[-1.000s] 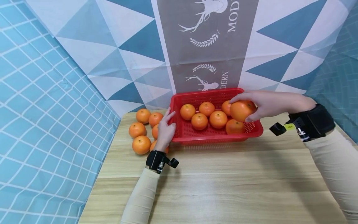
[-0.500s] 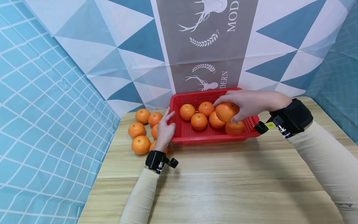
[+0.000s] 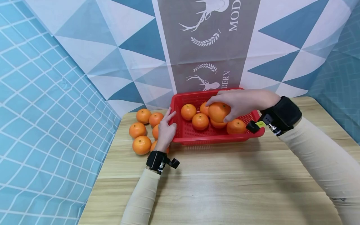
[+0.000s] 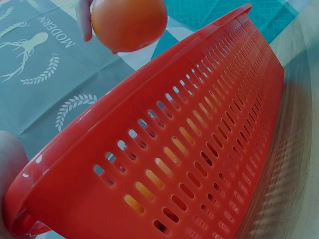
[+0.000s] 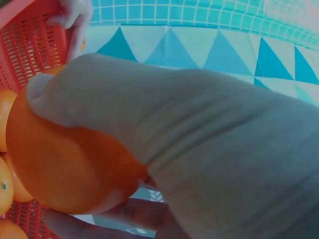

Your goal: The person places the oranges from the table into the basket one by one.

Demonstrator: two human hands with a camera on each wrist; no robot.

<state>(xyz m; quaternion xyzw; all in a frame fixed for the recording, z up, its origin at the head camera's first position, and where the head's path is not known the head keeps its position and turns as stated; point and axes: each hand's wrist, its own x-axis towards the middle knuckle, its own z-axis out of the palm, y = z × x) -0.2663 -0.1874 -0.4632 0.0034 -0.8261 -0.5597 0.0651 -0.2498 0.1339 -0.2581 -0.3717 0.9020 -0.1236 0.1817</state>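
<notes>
A red plastic basket (image 3: 208, 137) stands against the back wall with several oranges in it, among them a front-right orange (image 3: 236, 127) and a left orange (image 3: 188, 112). My right hand (image 3: 239, 101) grips another orange (image 3: 219, 112) between thumb and fingers, above the basket's middle. In the left wrist view this held orange (image 4: 130, 22) shows above the rim. My left hand (image 3: 166, 132) holds the basket's left end at the rim, with some fingers spread along it. The right hand hides part of the basket's back right.
Left of the basket, several loose oranges (image 3: 142, 145) lie on the wooden table (image 3: 194, 187), some partly behind my left hand. Patterned cloth (image 3: 140, 47) hangs directly behind the basket, and blue checked cloth (image 3: 50, 125) borders the table's left side.
My right hand has moved left with the orange, from the basket's right end to over its middle. The left hand and the basket look almost still.
</notes>
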